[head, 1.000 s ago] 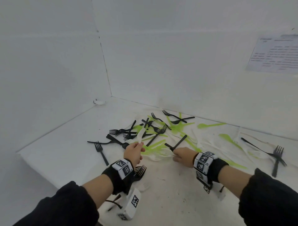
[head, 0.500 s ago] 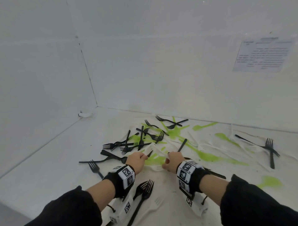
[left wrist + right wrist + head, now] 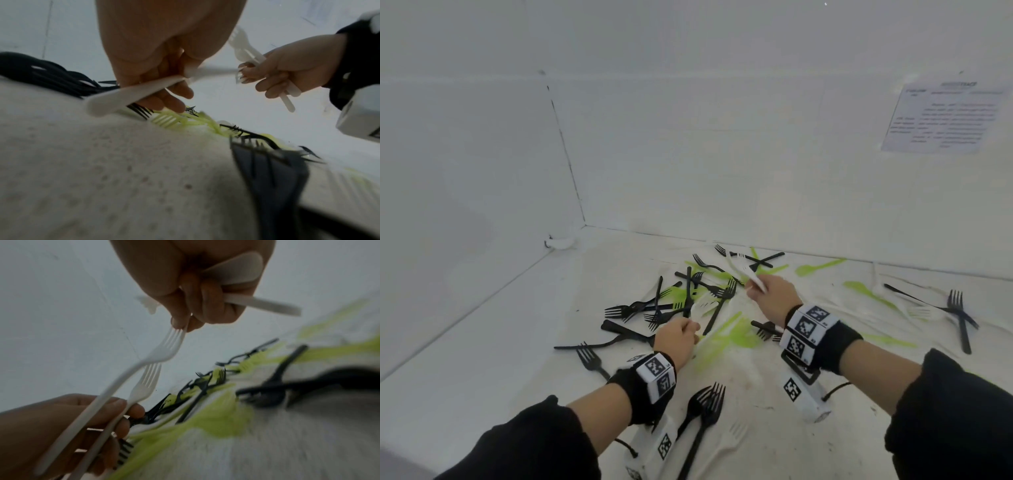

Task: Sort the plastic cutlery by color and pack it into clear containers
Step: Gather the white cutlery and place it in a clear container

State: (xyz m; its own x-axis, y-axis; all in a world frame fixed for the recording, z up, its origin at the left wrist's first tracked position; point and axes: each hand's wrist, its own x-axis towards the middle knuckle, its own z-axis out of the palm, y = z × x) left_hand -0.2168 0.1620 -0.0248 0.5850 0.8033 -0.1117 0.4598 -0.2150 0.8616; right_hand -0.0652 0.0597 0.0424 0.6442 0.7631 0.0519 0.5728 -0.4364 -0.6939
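While black and green pieces lie scattered across the middle of the head view, you are in the sorting step, gathering white forks from the mixed cutlery pile [image 3: 698, 301] on the counter [image 3: 493, 346]. Your left hand [image 3: 677, 337], at centre frame, has its fingers curled round the handles of two white forks [image 3: 115, 395]. Your right hand [image 3: 774, 296], just up and right of it, grips a bundle of white cutlery [image 3: 246, 52] in its fist and also pinches the tines of one of the left hand's forks between fingertips [image 3: 179, 322].

This looks like a hand-over, with the whites being collected into one hand. Next, I judge, you should let go with the left once the right holds firmly, then reach for another white fork; several lie at right of frame, faint against the counter. No clear container shows in any view, so packing is not yet begun.

A printed sheet [image 3: 945, 116] hangs at upper right; its writing is too blurred to read. The wrist bands carry black-and-white square markers [image 3: 655, 368], no readable words.
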